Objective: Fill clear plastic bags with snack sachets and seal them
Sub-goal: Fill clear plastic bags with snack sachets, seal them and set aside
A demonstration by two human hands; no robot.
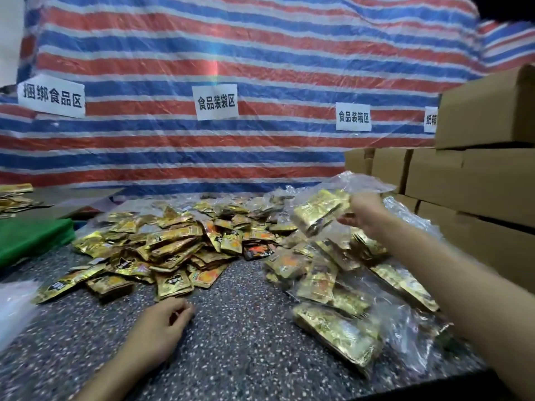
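Observation:
A heap of loose gold and orange snack sachets (173, 250) lies on the speckled table (237, 328), left of centre. My right hand (366, 211) grips a clear plastic bag (324, 212) filled with gold sachets and holds it up over the right side. Under it lie several filled clear bags (333, 287), one closest to me (338, 340). My left hand (165, 322) rests low on the table near the front of the heap, fingers loosely curled and holding nothing.
Cardboard boxes (469, 180) are stacked at the right. A green board (29, 238) lies at the left, with a clear plastic sheet (14, 308) in front of it. A striped tarp with paper labels (217, 102) hangs behind the table. More sachets (14, 198) sit far left.

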